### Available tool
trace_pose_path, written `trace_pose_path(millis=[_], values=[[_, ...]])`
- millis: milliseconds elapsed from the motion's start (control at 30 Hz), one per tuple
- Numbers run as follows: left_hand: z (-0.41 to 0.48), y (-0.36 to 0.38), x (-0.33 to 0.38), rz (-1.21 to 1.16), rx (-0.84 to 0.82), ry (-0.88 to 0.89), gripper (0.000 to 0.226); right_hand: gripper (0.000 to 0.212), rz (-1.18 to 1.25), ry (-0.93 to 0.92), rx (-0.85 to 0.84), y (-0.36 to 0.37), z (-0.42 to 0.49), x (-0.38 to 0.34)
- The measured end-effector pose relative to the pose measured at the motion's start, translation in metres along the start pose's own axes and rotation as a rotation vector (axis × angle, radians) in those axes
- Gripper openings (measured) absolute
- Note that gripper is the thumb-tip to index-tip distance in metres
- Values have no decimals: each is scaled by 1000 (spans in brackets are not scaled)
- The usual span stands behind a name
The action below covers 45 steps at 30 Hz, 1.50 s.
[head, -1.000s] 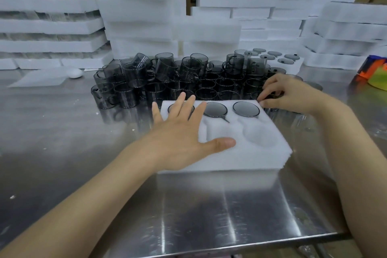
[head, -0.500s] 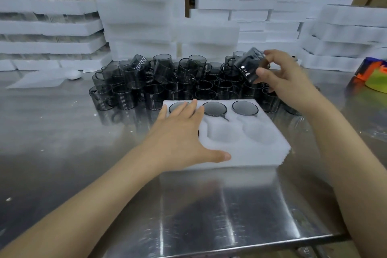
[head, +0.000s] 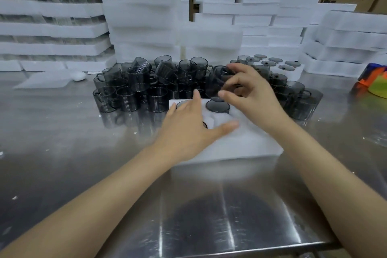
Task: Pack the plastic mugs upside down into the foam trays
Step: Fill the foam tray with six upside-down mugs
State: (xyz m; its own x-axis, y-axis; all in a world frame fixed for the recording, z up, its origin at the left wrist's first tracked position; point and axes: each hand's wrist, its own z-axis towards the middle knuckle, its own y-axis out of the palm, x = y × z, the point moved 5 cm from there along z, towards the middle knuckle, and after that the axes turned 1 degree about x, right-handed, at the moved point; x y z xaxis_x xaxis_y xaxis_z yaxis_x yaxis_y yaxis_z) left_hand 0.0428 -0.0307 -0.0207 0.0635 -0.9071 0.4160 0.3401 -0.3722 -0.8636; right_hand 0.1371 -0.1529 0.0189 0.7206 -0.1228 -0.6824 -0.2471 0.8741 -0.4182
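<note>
A smoky mug [head: 217, 81] was gripped by the right hand [head: 249, 94] above the foam tray [head: 240, 144] (far side); the left hand [head: 188, 130] was laid flat on it.

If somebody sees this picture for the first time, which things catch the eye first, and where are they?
First the crowd of dark see-through mugs in the middle of the steel table, with white foam stacks rising behind them. Then, in front, the left hand lies flat on a foam tray, while the right hand grips one mug above its far edge.
</note>
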Motion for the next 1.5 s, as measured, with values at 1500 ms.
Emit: trace_pose_path(millis=[1500], values=[[-8,-7,-19,-737,254,47,80,65,9,-277,-143,14,-20,-26]])
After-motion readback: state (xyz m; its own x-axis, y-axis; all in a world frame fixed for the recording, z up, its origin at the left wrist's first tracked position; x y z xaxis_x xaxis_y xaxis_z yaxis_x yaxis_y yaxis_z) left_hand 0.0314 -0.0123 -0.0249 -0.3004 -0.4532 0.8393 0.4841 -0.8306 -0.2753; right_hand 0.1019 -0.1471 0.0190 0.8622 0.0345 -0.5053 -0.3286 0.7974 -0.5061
